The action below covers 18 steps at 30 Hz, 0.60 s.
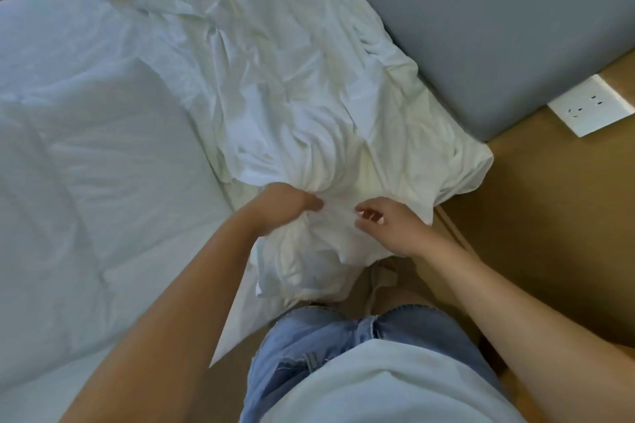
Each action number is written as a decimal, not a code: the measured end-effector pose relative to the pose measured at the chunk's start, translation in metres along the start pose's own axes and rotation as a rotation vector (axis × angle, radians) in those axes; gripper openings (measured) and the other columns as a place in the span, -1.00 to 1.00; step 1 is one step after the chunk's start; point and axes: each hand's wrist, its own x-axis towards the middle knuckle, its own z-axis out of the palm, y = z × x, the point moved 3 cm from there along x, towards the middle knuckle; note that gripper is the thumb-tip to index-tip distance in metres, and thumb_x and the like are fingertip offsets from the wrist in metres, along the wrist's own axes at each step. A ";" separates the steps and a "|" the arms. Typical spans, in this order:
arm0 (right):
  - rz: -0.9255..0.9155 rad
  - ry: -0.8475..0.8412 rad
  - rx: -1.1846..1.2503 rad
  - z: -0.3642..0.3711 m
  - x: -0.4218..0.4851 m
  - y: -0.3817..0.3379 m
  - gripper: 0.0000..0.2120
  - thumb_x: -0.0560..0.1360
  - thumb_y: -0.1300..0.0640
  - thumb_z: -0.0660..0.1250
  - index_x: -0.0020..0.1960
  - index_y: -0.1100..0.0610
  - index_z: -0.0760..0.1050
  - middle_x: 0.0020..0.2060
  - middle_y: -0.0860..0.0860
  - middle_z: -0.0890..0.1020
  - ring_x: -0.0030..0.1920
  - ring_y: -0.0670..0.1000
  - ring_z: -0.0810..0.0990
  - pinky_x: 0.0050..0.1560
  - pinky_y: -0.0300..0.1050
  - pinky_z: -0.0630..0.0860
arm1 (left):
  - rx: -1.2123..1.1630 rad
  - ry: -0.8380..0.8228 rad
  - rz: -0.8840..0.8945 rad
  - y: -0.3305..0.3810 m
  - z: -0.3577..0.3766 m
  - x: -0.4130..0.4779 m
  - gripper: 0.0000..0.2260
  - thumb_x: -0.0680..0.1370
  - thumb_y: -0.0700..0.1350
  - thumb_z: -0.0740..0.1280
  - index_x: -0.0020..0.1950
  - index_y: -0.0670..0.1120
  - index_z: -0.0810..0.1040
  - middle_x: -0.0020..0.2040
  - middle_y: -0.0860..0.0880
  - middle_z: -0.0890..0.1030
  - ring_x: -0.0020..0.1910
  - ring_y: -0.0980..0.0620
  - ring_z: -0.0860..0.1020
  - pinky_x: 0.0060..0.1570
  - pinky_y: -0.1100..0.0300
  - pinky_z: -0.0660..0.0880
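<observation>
At the near corner of the bed, by the headboard: crumpled white cotton sheet [292, 96], heaped in folds. It runs from the far edge of the bed down to the person's legs, and its lower end hangs off the mattress edge in a bunch.

Left hand [292, 204] buried in the bunched cloth at the near end. Fingers are curled in and grip a gathered fold; creases fan out from the grip.

Right hand [388, 227] just beside it, over the same bunch. Fingers are loosely bent and a little spread, with thumb and forefinger apart. Nothing is plainly pinched. Cannot tell whether the tips touch the cloth.

The sheet's right corner drapes over the bed edge beside the tan wooden surface [549, 216].

Left of the sheet: smooth pale white bedding [86, 148] covering the rest of the mattress, with shallow creases.

Behind and right: grey padded headboard [498, 27], sheet pressed against its base. On the tan surface past it, a white rectangular socket plate [591, 106].

Bottom of view: light blue denim jeans [343, 330], frayed at the front, and above them the hem of a pale shirt [378, 388].
</observation>
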 end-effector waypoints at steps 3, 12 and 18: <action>-0.105 0.111 0.066 0.004 0.000 -0.015 -0.79 0.58 0.08 0.25 0.05 0.19 0.57 -0.04 0.04 0.54 -0.02 0.01 0.51 -0.15 -0.34 0.28 | -0.217 -0.047 0.053 0.013 -0.012 -0.015 -0.76 0.23 -0.09 0.58 -0.20 0.01 0.59 -0.18 0.05 0.68 -0.17 0.07 0.64 -0.21 0.24 0.50; -0.393 0.462 0.046 -0.024 -0.018 -0.060 -0.77 0.58 0.21 0.24 0.13 0.28 0.59 -0.07 0.11 0.56 -0.05 0.05 0.54 -0.02 -0.27 0.42 | -0.105 -0.106 0.040 0.010 -0.025 -0.023 -0.61 0.15 -0.09 0.62 -0.10 -0.05 0.58 -0.14 0.00 0.66 -0.14 0.00 0.63 -0.14 0.19 0.53; -0.588 0.854 -0.007 -0.048 -0.049 -0.106 -0.79 0.58 0.25 0.23 0.06 0.32 0.60 -0.13 0.17 0.61 -0.07 0.11 0.58 -0.04 -0.11 0.49 | -0.143 0.102 0.203 0.037 -0.031 -0.031 -0.73 0.31 0.00 0.55 -0.14 0.00 0.50 -0.18 0.15 0.58 -0.25 0.20 0.59 -0.28 0.41 0.48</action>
